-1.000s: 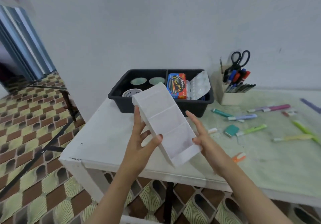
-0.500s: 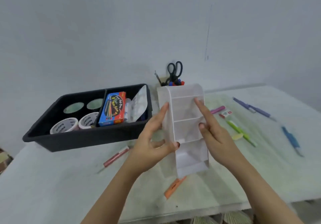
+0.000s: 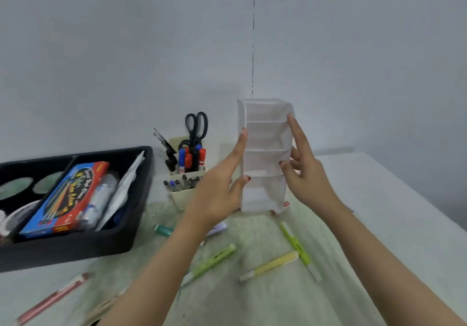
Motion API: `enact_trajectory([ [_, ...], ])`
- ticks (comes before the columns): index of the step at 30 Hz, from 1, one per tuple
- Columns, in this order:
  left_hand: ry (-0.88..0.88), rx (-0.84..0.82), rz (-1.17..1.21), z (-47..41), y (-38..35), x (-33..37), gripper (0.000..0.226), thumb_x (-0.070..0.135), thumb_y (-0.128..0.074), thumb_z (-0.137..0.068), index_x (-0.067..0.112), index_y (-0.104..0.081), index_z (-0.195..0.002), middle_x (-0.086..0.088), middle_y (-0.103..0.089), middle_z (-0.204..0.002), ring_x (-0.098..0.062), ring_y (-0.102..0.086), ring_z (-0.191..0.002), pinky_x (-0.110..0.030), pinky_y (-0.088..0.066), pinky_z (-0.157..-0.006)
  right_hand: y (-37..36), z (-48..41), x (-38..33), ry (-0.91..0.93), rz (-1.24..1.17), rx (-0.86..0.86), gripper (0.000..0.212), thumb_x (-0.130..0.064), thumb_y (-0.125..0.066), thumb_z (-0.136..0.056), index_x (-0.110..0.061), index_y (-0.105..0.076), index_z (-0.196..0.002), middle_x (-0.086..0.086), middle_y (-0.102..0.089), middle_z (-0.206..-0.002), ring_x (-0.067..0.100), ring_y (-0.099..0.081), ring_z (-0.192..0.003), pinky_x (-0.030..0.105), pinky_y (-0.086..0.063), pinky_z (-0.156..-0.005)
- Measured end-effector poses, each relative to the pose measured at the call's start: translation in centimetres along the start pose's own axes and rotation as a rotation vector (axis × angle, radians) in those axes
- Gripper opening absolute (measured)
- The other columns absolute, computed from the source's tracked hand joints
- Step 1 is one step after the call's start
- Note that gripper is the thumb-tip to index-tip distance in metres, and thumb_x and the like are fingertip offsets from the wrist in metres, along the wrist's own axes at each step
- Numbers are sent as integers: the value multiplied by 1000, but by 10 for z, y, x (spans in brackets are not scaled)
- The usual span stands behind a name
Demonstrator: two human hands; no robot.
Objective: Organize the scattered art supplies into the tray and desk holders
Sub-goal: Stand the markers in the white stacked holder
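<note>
Sitting at the table's (image 3: 379, 224) left edge, black tray (image 3: 141, 199) with crayon box (image 3: 68, 199) inside; just right, pen cup (image 3: 185, 194) with scissors (image 3: 196, 126); then left hand (image 3: 217, 196) and right hand (image 3: 304, 179) pinching the sides of an upright white organizer (image 3: 265, 133) toward the far edge; green highlighter (image 3: 298, 247) nearer.

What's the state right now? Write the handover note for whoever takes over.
Hands: left hand and right hand both hold the white organizer upright, right of the pen holder. I cannot tell whether it touches the table.
Done: the black tray holds the paint box; scissors and markers stand in the pen holder.
Left: the organizer is empty; highlighters and a red pen lie loose on the table.
</note>
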State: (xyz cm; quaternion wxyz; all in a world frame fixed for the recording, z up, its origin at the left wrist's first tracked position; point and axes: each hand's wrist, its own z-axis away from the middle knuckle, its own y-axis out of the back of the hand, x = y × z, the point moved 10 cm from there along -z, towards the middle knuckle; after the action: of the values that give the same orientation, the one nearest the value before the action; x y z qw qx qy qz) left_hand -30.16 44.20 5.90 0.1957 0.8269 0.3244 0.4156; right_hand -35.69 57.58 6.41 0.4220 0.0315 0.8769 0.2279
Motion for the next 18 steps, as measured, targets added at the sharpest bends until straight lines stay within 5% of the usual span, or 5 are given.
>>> enact_trajectory([
  [2,55,69,-81,-15,-15,-23,86,13,-49,-95,53,11,-141,-12,-63,-109,-36,-61,-96,-49,-54,-77,-3,-20,17,1,-28,-28,77,7,-41,-91,-41,-16,-146,-20,-43,-140,-16,-51,-108,12,-47,-87],
  [5,150,142,-115,-28,-31,-53,88,11,-48,-95,53,13,-141,-18,-65,-89,-32,-62,-73,-47,-54,-70,-13,-42,45,-31,-79,-65,79,12,-41,-86,-42,-24,-140,-21,-44,-137,-13,-50,-112,27,-50,-95],
  [11,193,209,-297,-30,-40,-75,90,5,-54,-92,42,6,-147,-8,-58,-72,-23,-54,-60,-36,-49,-54,-36,-61,81,-40,-135,-84,79,11,-44,-87,-52,-25,-129,-10,-50,-130,9,-60,-110,42,-51,-94],
  [14,239,193,-375,-26,-45,-80,85,0,-53,-90,27,1,-150,3,-39,-56,-15,-37,-44,-27,-36,-39,-48,-62,89,-14,-139,-103,79,9,-45,-89,-56,-23,-129,-6,-48,-137,17,-59,-114,46,-50,-94],
  [18,307,198,-403,-17,-48,-93,87,1,-53,-91,28,5,-150,9,-33,-55,-12,-37,-40,-27,-38,-35,-58,-61,95,23,-143,-130,79,5,-46,-92,-60,-23,-130,-7,-42,-145,17,-51,-124,47,-49,-95],
])
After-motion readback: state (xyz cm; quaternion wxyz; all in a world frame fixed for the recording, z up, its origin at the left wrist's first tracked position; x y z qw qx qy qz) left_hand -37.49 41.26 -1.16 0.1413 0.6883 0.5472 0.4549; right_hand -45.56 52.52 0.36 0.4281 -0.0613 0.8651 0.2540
